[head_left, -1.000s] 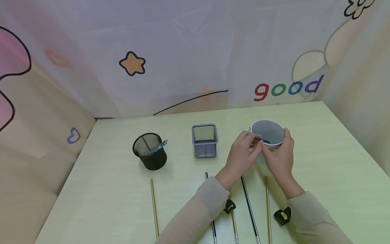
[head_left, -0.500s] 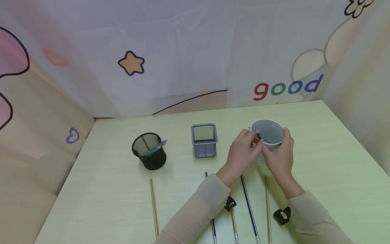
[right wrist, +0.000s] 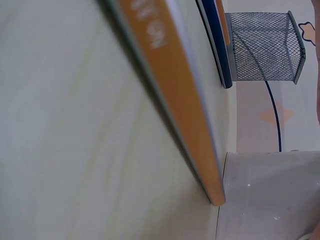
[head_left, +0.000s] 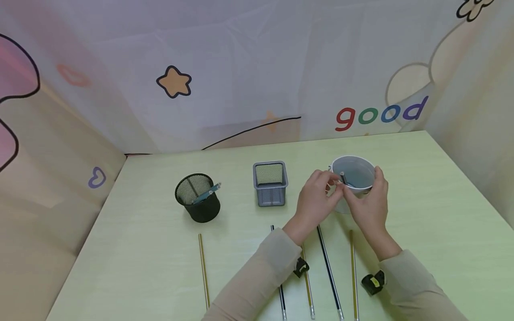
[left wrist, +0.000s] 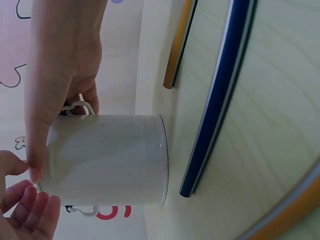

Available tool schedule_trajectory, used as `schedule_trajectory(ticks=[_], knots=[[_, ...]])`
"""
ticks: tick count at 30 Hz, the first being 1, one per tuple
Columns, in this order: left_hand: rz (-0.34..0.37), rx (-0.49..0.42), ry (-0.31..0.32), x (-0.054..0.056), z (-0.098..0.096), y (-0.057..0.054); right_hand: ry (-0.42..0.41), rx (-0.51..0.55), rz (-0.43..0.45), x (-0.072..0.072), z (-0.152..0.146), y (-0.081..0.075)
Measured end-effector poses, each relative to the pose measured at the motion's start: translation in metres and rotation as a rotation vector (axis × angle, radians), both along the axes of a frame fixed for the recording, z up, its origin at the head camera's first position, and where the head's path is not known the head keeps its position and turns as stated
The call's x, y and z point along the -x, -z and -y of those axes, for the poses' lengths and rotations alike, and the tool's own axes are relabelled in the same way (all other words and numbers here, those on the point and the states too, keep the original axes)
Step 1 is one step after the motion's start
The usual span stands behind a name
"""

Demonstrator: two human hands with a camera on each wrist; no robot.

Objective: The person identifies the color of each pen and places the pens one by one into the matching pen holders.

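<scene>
Right hand [head_left: 371, 205] grips smooth bucket [left wrist: 107, 160]; left hand [head_left: 317, 198] curled by thin stick [head_left: 343, 177], grasp unclear.

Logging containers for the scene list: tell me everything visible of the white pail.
The white pail is round and open-topped, with a smooth, slightly glossy wall that looks like painted metal, a greyish interior and a small light loop on each side. It stands upright on the table, right of the grey mesh basket. The right grip holds its rim; the left grip is at the near rim, contact unclear. Contents can't be made out.
</scene>
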State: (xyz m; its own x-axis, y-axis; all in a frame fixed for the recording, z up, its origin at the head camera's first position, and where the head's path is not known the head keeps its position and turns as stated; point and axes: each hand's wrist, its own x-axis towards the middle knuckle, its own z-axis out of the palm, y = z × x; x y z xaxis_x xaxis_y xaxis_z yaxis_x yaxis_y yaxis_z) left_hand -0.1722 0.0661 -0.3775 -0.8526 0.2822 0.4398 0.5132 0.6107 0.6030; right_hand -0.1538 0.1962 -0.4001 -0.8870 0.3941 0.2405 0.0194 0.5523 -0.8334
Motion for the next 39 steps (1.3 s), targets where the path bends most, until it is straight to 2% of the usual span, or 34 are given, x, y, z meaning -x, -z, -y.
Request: schedule_trajectory(ticks=[9, 18, 28, 35, 39], knots=[[0.099, 0.007, -0.004, -0.003, 0.005, -0.003, 0.002, 0.005, -0.001, -0.001, 0.000, 0.000], [0.208, 0.042, -0.055, -0.006, 0.013, -0.004, -0.003, 0.014, 0.040, 0.000, 0.002, -0.002], [0.301, 0.049, -0.067, -0.013, 0.020, -0.005, -0.007, 0.027, 0.059, 0.000, 0.000, -0.003], [0.385, 0.100, -0.075, -0.022, 0.020, -0.005, 0.000, 0.029, 0.066, 0.000, 0.000, -0.003], [0.405, 0.115, -0.084, -0.029, 0.020, -0.004, -0.005, 0.032, 0.060, 0.000, 0.000, -0.003]])
